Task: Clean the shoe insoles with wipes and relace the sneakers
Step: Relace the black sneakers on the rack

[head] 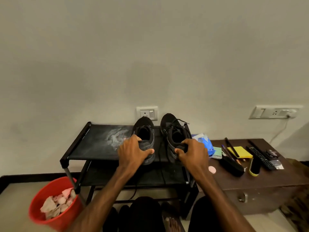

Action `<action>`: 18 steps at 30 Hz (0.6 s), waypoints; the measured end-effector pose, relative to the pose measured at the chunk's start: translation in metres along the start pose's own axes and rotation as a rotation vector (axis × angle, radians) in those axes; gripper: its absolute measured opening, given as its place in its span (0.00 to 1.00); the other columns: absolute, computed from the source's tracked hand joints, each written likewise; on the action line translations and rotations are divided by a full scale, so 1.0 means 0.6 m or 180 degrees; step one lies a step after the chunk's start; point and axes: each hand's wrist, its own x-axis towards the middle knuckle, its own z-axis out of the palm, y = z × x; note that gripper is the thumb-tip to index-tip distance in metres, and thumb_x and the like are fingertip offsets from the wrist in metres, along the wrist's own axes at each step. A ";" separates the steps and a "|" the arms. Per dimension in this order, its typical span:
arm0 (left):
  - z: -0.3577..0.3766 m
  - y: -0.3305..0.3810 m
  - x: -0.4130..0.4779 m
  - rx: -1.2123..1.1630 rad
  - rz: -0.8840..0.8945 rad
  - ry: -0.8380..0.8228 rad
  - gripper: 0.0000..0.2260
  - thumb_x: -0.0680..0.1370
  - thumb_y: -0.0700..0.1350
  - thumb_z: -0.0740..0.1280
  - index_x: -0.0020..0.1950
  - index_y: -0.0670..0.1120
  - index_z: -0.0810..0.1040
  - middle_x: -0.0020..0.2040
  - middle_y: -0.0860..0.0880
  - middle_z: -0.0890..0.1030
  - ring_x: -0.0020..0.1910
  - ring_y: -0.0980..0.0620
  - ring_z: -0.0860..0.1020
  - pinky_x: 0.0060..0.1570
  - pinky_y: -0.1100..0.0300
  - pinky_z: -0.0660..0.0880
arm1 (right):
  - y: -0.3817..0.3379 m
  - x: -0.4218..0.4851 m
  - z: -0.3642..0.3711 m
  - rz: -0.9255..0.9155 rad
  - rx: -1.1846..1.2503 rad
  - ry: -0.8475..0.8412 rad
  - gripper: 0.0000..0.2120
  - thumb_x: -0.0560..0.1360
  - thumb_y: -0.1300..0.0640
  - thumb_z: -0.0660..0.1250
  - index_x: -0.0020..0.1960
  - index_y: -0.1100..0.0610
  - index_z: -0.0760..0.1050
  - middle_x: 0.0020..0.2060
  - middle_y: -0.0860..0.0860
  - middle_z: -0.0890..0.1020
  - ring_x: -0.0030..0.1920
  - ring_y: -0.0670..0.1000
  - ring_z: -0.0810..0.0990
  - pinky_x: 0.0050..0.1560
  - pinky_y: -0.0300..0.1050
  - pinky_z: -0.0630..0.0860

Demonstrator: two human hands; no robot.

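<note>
Hands on both sneakers, top shelf of rack (93, 148).
Left hand (132, 152) grips heel of left sneaker (145, 131); right hand (192, 152) grips heel of right sneaker (173, 131). Wipes pack (203, 141) just right, on cabinet (267, 178).

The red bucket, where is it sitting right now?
In the head view, the red bucket sits on the floor at lower left, beside the black shoe rack, with crumpled wipes inside.
</note>
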 end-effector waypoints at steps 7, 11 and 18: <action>0.012 0.006 0.007 0.0103 0.0028 -0.0081 0.29 0.69 0.63 0.76 0.61 0.50 0.70 0.58 0.50 0.79 0.57 0.48 0.79 0.53 0.55 0.75 | -0.007 0.026 0.020 -0.0052 -0.0094 -0.0062 0.16 0.75 0.49 0.74 0.61 0.49 0.79 0.54 0.51 0.84 0.56 0.55 0.81 0.52 0.48 0.77; 0.039 0.026 -0.016 0.0072 0.0592 0.0292 0.23 0.73 0.53 0.76 0.62 0.50 0.69 0.70 0.47 0.72 0.71 0.46 0.70 0.68 0.55 0.70 | 0.011 0.021 0.030 -0.0107 0.0282 -0.0130 0.18 0.75 0.46 0.75 0.61 0.50 0.78 0.55 0.50 0.83 0.56 0.52 0.81 0.53 0.45 0.77; 0.072 0.119 -0.002 -0.0666 0.1019 0.0447 0.08 0.78 0.46 0.70 0.55 0.49 0.75 0.53 0.54 0.77 0.52 0.56 0.75 0.53 0.59 0.77 | 0.044 0.052 0.024 0.0029 0.1306 0.0152 0.17 0.75 0.35 0.69 0.47 0.47 0.84 0.41 0.42 0.85 0.45 0.41 0.81 0.46 0.38 0.76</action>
